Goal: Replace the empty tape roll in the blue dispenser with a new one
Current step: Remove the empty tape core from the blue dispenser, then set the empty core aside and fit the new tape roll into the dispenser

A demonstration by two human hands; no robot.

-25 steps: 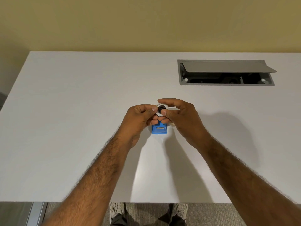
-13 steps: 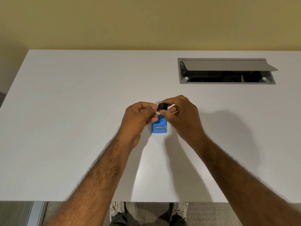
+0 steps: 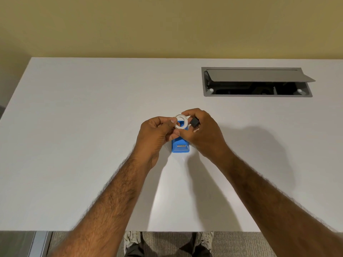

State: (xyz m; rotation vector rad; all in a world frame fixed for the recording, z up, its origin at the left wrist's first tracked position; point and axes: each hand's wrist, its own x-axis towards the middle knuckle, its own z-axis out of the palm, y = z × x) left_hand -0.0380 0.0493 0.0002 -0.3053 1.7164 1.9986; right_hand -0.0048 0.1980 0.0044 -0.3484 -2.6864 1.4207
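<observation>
The blue dispenser point(image 3: 180, 146) rests on the white table point(image 3: 92, 145) under my two hands, with its near end and metal cutter showing. My left hand point(image 3: 157, 134) pinches a thin white ring, the tape roll core point(image 3: 181, 121), between thumb and fingers just above the dispenser. Part of the dispenser shows through the ring's hole. My right hand point(image 3: 204, 134) holds a small black hub point(image 3: 194, 122) in its fingertips, right beside the ring and apart from it. The far end of the dispenser is hidden by my fingers.
A grey cable hatch point(image 3: 258, 82) with its lid propped open is set into the table at the back right. The table's near edge runs across the bottom of the view, with my shoes point(image 3: 132, 238) and carpet below it.
The black hub sat inside the white ring a second ago. My right hand has pulled it out to the right, and my left hand keeps the ring, now turned with its hole toward me.
</observation>
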